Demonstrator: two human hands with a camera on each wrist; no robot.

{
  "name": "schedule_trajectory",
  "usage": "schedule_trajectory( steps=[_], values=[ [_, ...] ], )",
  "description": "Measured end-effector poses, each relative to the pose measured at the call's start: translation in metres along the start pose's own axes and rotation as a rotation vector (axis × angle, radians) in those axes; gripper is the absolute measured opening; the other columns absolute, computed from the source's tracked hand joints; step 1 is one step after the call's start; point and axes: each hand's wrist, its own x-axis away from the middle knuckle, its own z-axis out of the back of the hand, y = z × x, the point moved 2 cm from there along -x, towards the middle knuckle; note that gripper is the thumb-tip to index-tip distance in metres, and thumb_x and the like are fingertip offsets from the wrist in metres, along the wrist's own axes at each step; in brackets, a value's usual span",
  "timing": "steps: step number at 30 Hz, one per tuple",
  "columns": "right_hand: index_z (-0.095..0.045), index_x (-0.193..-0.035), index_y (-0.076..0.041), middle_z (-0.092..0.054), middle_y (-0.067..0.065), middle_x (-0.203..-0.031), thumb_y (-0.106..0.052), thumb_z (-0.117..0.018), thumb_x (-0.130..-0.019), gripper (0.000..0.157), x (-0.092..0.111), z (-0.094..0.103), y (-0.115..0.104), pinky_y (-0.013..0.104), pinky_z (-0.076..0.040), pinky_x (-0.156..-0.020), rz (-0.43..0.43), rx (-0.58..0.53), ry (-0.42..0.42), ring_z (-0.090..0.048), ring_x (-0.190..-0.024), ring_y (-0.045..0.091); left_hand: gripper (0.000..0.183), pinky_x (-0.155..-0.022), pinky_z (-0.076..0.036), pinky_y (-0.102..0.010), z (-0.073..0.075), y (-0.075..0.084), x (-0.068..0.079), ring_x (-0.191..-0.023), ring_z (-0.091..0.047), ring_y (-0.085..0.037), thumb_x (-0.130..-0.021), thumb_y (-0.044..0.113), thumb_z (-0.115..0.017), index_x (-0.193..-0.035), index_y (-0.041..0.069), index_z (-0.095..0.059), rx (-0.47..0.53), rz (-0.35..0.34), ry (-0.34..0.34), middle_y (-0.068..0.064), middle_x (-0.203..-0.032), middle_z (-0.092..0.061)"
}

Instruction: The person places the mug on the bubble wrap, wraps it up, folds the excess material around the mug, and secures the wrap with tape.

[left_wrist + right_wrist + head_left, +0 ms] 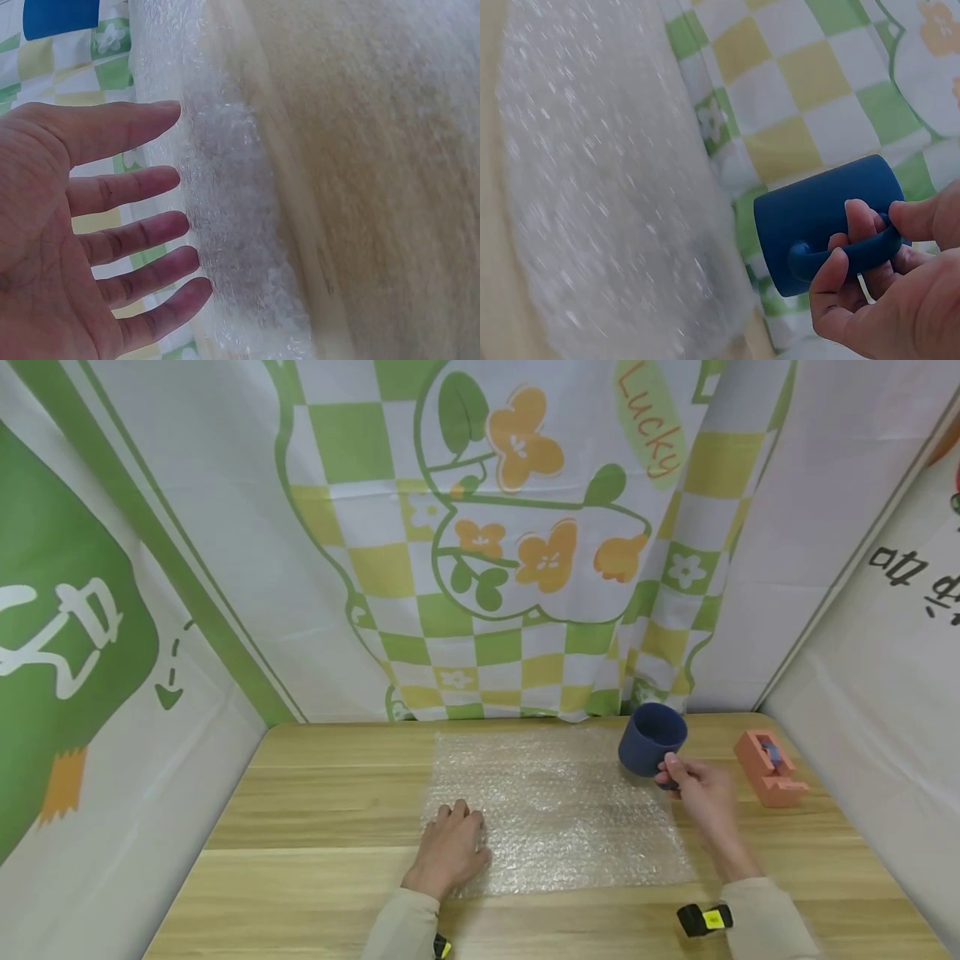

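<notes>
- A table (322, 827) with a pale, wood-grained top fills the lower middle of the head view; its grain runs side to side and its far corners are rounded.
- A clear sheet of bubble wrap (555, 810) lies flat across the middle of the table, shiny and reaching close to the far edge.
- The left hand (448, 845) is at the left edge of the bubble wrap, fingers apart and holding nothing.
- The right hand (705, 793) has its fingers and thumb clamped round the handle of a dark blue mug (647, 747).
- The mug is at the far right corner of the bubble wrap, its mouth upward and slightly tilted; I cannot tell whether its base touches the sheet.
- An orange tape dispenser (772, 789) stands on the table to the right of the right hand, apart from the bubble wrap.
- Behind the table hangs a white cloth (525, 652) with green and yellow checks, orange flowers and the word "Lucky".
- The left wall (210, 760) carries a large green shape with white lettering; the right wall (870, 693) has black characters.
</notes>
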Motion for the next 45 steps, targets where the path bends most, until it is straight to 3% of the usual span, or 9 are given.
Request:
schedule_trajectory(
  steps=[6, 23, 34, 45],
  values=[
    [-0.067, -0.111, 0.014, -0.071, 0.000, -0.079, -0.026, -0.058, -0.105, 0.042, 0.012, -0.025, -0.002, 0.023, -0.054, -0.070, -0.035, -0.053, -0.047, -0.065, -0.076, 0.004, 0.028, -0.076, -0.052, -0.052, 0.000, 0.001, -0.002, -0.095, -0.055, -0.034, -0.079, 0.018, -0.079, -0.101, 0.004, -0.071, -0.006, -0.001, -0.008, -0.014, -0.102, -0.059],
    [-0.070, -0.105, 0.013, -0.073, 0.012, -0.082, -0.016, -0.062, -0.103, 0.031, 0.037, -0.090, -0.007, 0.026, -0.056, -0.069, -0.009, -0.143, -0.156, -0.067, -0.074, 0.008, 0.026, -0.075, -0.052, -0.052, -0.001, 0.002, -0.004, -0.092, -0.054, -0.033, -0.078, 0.018, -0.079, -0.098, 0.004, -0.070, -0.013, 0.002, -0.009, -0.011, -0.096, -0.057],
    [-0.074, -0.095, 0.009, -0.073, 0.012, -0.079, -0.014, -0.066, -0.100, 0.024, 0.045, -0.113, -0.005, 0.028, -0.058, -0.068, 0.013, -0.132, -0.184, -0.067, -0.073, 0.012, 0.030, -0.078, -0.052, -0.053, -0.002, 0.001, -0.004, -0.095, -0.054, -0.034, -0.079, 0.019, -0.080, -0.102, 0.003, -0.070, -0.006, 0.017, -0.023, -0.013, -0.099, -0.058],
    [-0.073, -0.094, 0.010, -0.072, 0.013, -0.076, -0.015, -0.067, -0.100, 0.027, 0.050, -0.122, -0.001, 0.023, -0.050, -0.061, -0.020, -0.129, -0.192, -0.066, -0.073, 0.017, 0.029, -0.077, -0.051, -0.053, -0.001, 0.001, -0.004, -0.095, -0.054, -0.034, -0.078, 0.019, -0.081, -0.100, 0.003, -0.069, -0.007, 0.003, -0.010, -0.013, -0.100, -0.058]
  ],
)
